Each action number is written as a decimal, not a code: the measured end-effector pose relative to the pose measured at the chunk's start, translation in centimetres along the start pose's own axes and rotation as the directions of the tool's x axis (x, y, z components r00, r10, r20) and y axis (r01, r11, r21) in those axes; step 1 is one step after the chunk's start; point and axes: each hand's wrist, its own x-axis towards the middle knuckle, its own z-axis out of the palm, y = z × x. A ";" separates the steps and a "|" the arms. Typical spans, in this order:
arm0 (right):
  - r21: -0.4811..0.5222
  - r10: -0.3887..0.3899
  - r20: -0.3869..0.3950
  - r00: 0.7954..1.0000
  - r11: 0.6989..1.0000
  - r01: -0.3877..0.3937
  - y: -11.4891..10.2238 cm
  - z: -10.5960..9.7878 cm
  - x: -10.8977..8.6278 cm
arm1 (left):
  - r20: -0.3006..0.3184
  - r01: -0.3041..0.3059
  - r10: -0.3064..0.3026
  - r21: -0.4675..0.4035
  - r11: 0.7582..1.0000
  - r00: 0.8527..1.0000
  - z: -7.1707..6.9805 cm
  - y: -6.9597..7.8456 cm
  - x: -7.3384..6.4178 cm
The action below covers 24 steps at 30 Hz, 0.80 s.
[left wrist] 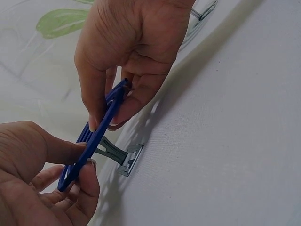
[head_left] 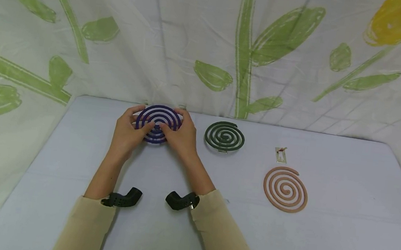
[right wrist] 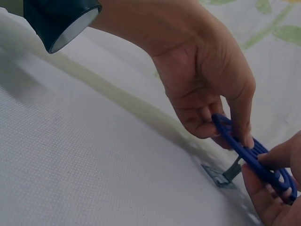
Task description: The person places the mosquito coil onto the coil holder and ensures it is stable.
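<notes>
Both hands hold a dark blue spiral mosquito coil (head_left: 156,140) near the table's back edge. My left hand (head_left: 128,131) grips its left side, thumb on the upper face and fingers beneath. On the other side my right hand (head_left: 183,137) pinches it the same way, as the left wrist view shows of the right hand (left wrist: 134,42). The coil (right wrist: 251,160) is tilted above a small metal stand (left wrist: 124,157), whose upright reaches its underside. Whether the stand bears the coil's weight is hidden.
Right of the hands, a green mosquito coil (head_left: 224,136) sits on its own stand. Farther right, a brown coil (head_left: 301,192) lies flat, with a metal stand (head_left: 281,154) behind it. A white curtain (head_left: 171,56) with printed flowers hangs behind the white-covered table (head_left: 159,239).
</notes>
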 end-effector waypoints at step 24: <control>0.011 -0.006 0.015 1.000 1.000 0.006 0.1 0.0 0.1 | 0.038 0.026 -0.023 -0.070 0.997 0.999 -0.2 0.2 0.1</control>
